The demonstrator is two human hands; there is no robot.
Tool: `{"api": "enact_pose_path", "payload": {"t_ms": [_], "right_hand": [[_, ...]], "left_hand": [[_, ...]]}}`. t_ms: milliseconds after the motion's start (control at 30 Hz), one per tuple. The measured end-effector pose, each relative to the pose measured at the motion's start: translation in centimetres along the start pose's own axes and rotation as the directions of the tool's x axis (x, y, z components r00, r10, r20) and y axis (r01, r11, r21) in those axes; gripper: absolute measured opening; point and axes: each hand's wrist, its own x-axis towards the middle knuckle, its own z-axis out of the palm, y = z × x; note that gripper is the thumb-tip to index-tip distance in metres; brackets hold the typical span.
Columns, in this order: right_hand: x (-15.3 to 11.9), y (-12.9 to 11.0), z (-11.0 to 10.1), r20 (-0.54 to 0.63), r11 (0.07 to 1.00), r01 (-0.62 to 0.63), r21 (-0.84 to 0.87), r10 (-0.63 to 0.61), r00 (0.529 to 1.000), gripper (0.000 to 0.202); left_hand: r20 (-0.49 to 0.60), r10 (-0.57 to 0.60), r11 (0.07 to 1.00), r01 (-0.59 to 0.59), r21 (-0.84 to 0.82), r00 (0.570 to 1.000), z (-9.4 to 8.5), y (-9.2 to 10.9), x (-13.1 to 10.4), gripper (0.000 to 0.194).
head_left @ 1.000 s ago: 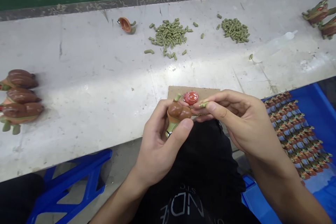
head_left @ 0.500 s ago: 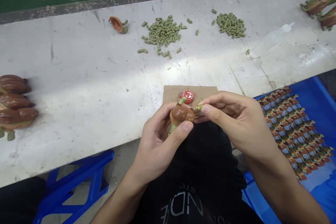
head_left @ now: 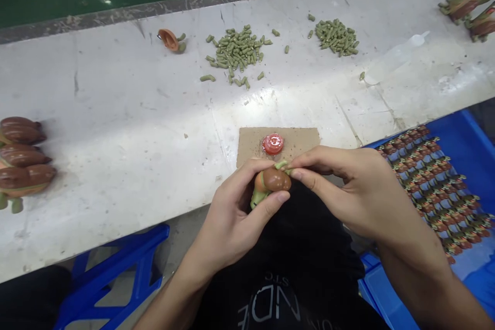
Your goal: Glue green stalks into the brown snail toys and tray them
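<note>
My left hand (head_left: 242, 206) is wrapped round a small toy figure (head_left: 275, 179) with a glossy brown shell, an orange band and green parts. Its shell faces up, and a short green limb juts out at its far side. Thumb and fingertips of my right hand (head_left: 340, 185) pinch a small green limb piece (head_left: 288, 170) against the toy's right side; the fingers hide most of that piece. Just beyond my hands, a small round dish with shiny red contents (head_left: 273, 143) sits on a piece of cardboard (head_left: 301, 139).
Two piles of green limb pieces (head_left: 237, 49) (head_left: 336, 37) lie across the table. An orange-brown toy part (head_left: 169, 39) lies left of them. Brown-shelled toys (head_left: 27, 178) stand at the left edge, others (head_left: 462, 4) far right. A blue crate (head_left: 474, 149) holds rows of toys. A blue stool (head_left: 116, 278) stands below.
My right hand has brought the green limb piece up against the toy's side. The toy has turned a little in my left hand and sits slightly lower.
</note>
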Motion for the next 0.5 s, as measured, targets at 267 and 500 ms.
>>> {"api": "enact_pose_path", "payload": {"t_ms": [267,500], "right_hand": [[-1.4,-0.5,-0.3,-0.006,0.989,0.075,-0.128,-0.077,0.997,0.017],[-3.4,0.1,-0.2,-0.032,0.989,0.054,-0.14,-0.059,0.998,0.019]], "left_hand": [[0.08,0.079,0.99,-0.087,0.107,0.994,-0.3,0.1,-0.5,0.026],[0.099,0.028,0.994,-0.038,0.104,0.995,1.4,0.6,-0.5,0.024]]}}
